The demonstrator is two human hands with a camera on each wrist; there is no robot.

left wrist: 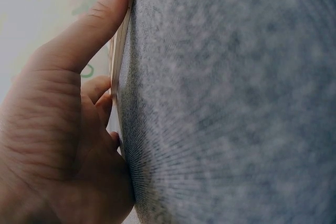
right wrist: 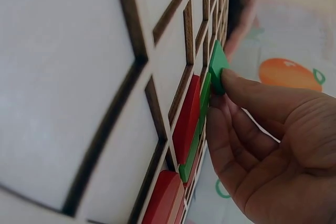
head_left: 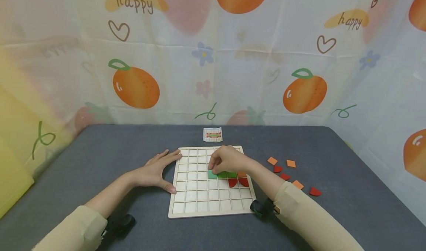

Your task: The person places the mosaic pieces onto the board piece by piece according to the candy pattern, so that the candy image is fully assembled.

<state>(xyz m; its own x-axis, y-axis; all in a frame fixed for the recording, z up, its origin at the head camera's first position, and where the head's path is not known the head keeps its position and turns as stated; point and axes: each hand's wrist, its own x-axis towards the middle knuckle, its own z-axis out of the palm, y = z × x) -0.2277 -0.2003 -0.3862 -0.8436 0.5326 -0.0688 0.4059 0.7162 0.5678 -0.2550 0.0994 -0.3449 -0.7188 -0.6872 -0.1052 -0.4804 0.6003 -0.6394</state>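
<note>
A wooden grid board (head_left: 201, 195) with white cells lies on the dark table. My left hand (head_left: 154, 174) is spread along its left side, thumb and fingertips touching the frame; the left wrist view shows the thumb (left wrist: 94, 30) against the edge. Over the board's middle, my right hand (head_left: 231, 159) pinches a green tile (right wrist: 217, 67) between thumb and fingers. That tile stands tilted at a cell, beside green tiles (head_left: 227, 175) in the same row. An orange tile (head_left: 242, 174) sits at the right end, with red rounded pieces (head_left: 233, 183) in cells below.
Loose orange tiles (head_left: 291, 164) and red quarter-round pieces (head_left: 315, 191) lie scattered right of the board, near my right forearm. Behind the board is a small pattern card (head_left: 212, 135). A printed curtain (head_left: 213, 77) hangs along the table's far edge.
</note>
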